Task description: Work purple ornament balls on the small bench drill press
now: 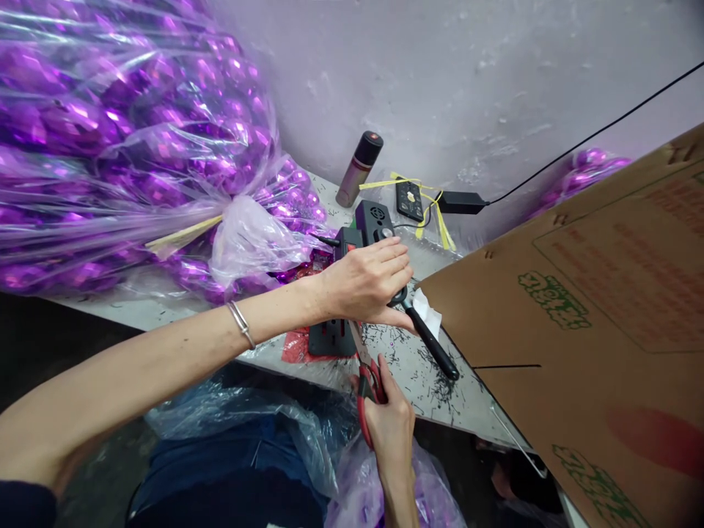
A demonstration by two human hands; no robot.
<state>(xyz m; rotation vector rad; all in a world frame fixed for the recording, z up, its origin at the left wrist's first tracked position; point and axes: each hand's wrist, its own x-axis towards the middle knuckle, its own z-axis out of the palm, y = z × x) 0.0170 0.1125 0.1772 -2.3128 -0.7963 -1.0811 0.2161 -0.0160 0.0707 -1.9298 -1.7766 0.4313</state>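
Note:
My left hand lies over a dark device on the white table, its fingers together and pointing right; what is under the palm is hidden. A black handle sticks out past my left thumb toward the lower right. My right hand, at the table's front edge, grips red-handled scissors. The blades point up and away, and their tips reach beneath my left hand beside the device.
Clear bags of shiny purple balls fill the left. A spray can, a phone and a black adapter are near the wall. At right stands a cardboard box. Small black bits litter the table.

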